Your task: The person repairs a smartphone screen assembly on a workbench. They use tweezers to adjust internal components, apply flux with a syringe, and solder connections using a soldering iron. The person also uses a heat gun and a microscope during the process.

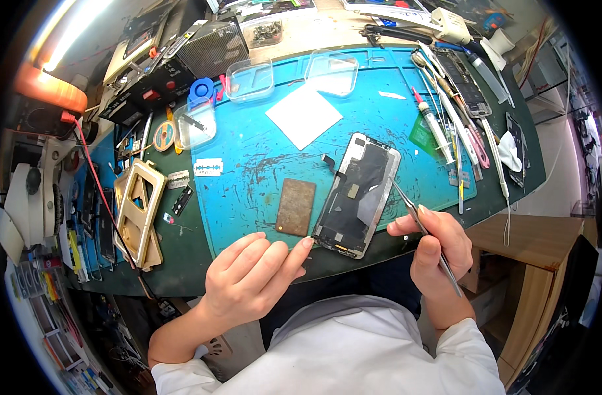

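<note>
My left hand [251, 283] has curled fingers, with the index fingertip at the lower left corner of a black phone screen assembly [367, 184]; whether it pinches anything is hidden. In my right hand [439, 247] are steel tweezers [411, 209], tips over the assembly's right side. A ribbon cable [332, 168] sticks out from the assembly's left side. Left of it lies a worn brown rectangular plate [296, 205]. Above them is a white square sheet [304, 115], and further left a razor blade [209, 166].
A blue mat [238, 197] holds plastic boxes [250, 79]. Gold frames [138, 210], a black device [150, 85] and red cable [100, 184] stand left. Syringes [432, 128], hand tools and an opened phone [465, 82] lie right. A wooden cabinet [525, 243] is beside the bench.
</note>
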{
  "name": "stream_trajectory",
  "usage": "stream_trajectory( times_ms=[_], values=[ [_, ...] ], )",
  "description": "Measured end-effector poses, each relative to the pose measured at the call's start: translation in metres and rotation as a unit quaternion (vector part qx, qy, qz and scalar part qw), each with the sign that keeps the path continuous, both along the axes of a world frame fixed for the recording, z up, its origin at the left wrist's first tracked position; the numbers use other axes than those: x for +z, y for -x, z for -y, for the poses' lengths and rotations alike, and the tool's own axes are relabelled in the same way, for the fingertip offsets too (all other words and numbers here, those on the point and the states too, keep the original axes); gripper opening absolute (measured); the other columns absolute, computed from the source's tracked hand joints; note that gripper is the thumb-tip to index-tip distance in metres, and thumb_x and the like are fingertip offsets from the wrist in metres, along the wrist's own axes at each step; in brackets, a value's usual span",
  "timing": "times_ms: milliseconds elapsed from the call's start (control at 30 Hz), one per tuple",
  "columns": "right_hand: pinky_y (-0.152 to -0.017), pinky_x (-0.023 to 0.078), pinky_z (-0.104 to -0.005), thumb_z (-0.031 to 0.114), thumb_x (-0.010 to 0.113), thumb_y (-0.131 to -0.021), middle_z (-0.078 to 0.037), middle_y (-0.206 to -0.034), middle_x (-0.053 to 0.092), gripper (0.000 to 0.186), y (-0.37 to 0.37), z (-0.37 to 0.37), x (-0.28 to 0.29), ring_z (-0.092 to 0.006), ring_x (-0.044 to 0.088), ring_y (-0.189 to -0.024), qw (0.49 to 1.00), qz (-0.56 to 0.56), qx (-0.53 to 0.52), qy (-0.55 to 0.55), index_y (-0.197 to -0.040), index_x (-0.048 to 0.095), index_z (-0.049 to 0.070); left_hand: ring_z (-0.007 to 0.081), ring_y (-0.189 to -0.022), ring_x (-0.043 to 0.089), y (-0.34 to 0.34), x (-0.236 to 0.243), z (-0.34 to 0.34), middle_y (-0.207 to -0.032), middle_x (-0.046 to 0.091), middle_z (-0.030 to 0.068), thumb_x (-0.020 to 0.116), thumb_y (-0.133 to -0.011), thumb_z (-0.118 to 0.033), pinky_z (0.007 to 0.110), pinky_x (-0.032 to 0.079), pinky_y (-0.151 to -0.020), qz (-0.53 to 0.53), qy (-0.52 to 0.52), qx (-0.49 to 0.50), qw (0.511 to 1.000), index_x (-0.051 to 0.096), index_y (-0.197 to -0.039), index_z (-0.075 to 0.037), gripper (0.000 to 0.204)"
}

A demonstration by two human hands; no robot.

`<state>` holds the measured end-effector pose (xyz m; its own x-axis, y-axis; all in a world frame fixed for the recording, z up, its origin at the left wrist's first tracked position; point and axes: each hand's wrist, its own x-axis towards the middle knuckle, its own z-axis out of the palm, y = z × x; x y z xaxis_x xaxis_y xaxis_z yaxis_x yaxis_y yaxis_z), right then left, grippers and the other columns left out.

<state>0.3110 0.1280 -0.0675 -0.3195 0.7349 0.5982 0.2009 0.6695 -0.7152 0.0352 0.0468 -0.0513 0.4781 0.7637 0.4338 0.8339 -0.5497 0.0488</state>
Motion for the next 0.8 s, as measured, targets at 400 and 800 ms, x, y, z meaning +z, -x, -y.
stream_trajectory(
  times_ms=[400,800],
  values=[
    [-0.074,0.061,-0.0339,0.018,0.059,-0.106,-0.014,-0.091,0.076,0.027,-0.001,0.001,0.001,-0.0252,0.076,-0.081,1.000,-0.001,0.005,0.008,-0.121,0.066,-0.003,0.0182,-0.085,0.061,-0.002,-0.001,-0.001,-0.094,0.058,0.0032,0.072,-0.088,-0.019,0.033,0.060,-0.083,-0.001,-0.018,0.010,1.000,0.079,-0.113,-0.009,0.027],
    [-0.072,0.062,-0.0340,0.016,0.063,-0.104,-0.016,-0.094,0.076,0.026,-0.002,0.001,0.010,-0.0258,0.076,-0.082,0.998,0.019,0.054,0.033,-0.121,0.067,-0.004,0.0178,-0.085,0.061,-0.002,-0.002,-0.002,-0.097,0.060,0.0030,0.073,-0.089,-0.020,0.032,0.058,-0.081,-0.009,-0.025,0.019,0.999,0.078,-0.112,-0.006,0.028]
  ],
)
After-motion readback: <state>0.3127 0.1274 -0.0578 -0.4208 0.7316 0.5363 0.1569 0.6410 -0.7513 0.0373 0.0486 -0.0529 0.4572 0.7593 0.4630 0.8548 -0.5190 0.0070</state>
